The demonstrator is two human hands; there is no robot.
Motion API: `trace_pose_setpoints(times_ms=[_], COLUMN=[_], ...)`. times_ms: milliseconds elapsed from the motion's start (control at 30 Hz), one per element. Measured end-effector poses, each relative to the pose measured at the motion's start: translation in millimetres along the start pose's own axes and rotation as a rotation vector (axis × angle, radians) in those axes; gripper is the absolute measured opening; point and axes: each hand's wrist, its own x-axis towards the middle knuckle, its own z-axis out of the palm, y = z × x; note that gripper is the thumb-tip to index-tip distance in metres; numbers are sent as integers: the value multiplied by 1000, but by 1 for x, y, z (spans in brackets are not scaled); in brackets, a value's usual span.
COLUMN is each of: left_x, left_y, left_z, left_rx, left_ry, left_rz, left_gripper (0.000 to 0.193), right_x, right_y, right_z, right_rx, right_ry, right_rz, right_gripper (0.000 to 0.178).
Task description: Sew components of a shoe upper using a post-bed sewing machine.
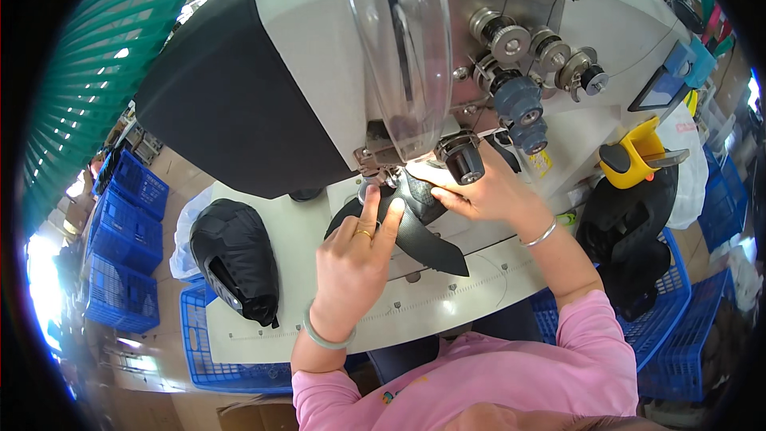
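A black textured piece (428, 241), leather-like with a curved strip end, lies on the sewing machine bed under the needle area. My left hand (351, 263) rests on its left part, index and middle fingers stretched out and spread on the material. At its right side, my right hand (495, 191) has thumb and index finger closing on the piece near the presser foot (381, 178). Some of the right fingers are hidden behind a black knob (463, 161). The sewing machine head (303, 48) stands over both hands.
A black padded item (235, 259) lies at the table's left end. Thread tension dials (511, 40) sit on the machine's face. A yellow holder (638, 156) with a tool stands at the right, above black pieces in a blue basket (678, 279). Blue crates (124, 239) stand at left.
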Motion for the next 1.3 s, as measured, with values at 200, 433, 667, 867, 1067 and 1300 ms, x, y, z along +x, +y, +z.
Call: trace_pose_setpoints(times_ms=[200, 433, 667, 867, 1067, 1300], left_x=[7, 8, 6, 8, 8, 9], left_y=[3, -7, -7, -4, -2, -2], left_z=[0, 8, 15, 15, 11, 13], left_rx=[-29, -476, -478, -233, -139, -151], left_ry=[66, 140, 202, 228, 202, 188], left_rz=[13, -218, -307, -7, 48, 14], left_gripper=[39, 31, 25, 28, 28, 31], right_x=[-22, -23, -10, -12, -10, -9], right_y=[-20, -16, -19, -12, -16, -19], right_z=[24, 35, 9, 6, 10, 20], right_rx=[166, 198, 231, 408, 497, 484], right_ry=[95, 284, 67, 46, 97, 204], right_rz=[-57, -94, -92, -48, 6, 30], right_gripper=[58, 43, 40, 35, 34, 28])
